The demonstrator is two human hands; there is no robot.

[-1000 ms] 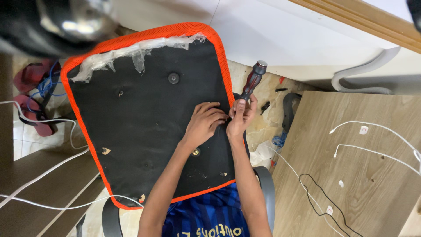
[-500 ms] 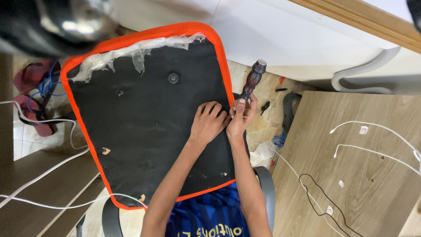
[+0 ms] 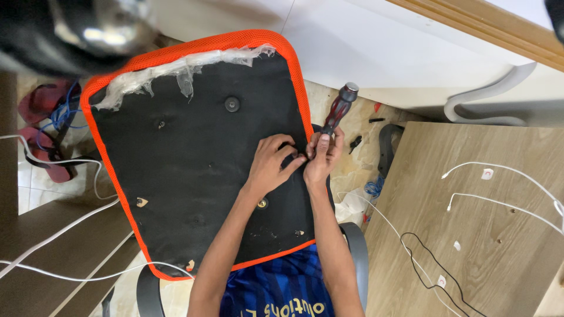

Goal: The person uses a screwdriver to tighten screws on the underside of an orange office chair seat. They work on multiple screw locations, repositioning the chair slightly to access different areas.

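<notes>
You are working on one seat pad, turned underside up so its black backing and fasteners are facing you; its orange mesh edge is showing all round. It is lying across your lap, between a brown step on your left and a wooden board on your right.

Your right hand is gripping one screwdriver, fingers closed round the lower handle, red-and-black grip pointing up and away; the tip is hidden behind the hand, at the pad's right edge. Your left hand is lying on the backing just beside it, fingers curled at the same edge and touching the right hand, seemingly steadying the pad there. I cannot tell whether they are pinching anything.

Count on the backing: one round black knob, several small screw points, one strip of torn clear film along the top. Three white cables are crossing the board, one black.
</notes>
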